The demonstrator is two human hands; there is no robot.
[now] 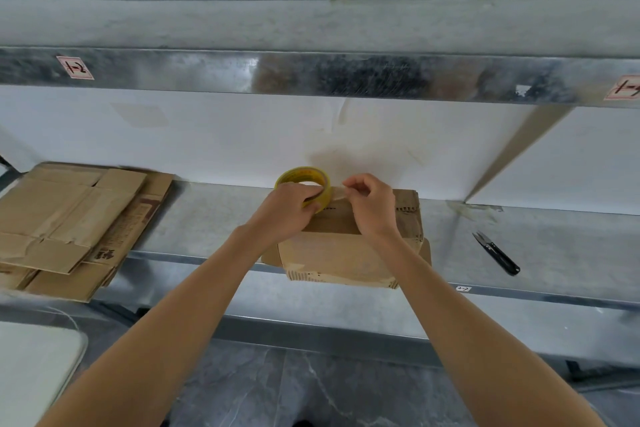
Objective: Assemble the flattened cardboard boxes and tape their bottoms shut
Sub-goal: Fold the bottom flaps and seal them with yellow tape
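Note:
An assembled brown cardboard box stands on the metal shelf, overhanging its front edge, with its closed flaps facing up. My left hand grips a yellow roll of clear tape at the box's far left corner. Just to the right, my right hand pinches the free end of the tape over the box's top. A stack of flattened cardboard boxes lies at the left of the shelf.
Small black snips lie on the shelf to the right of the box. An upper metal shelf hangs overhead, with a diagonal brace at the right. A white surface sits at the lower left, above the grey floor.

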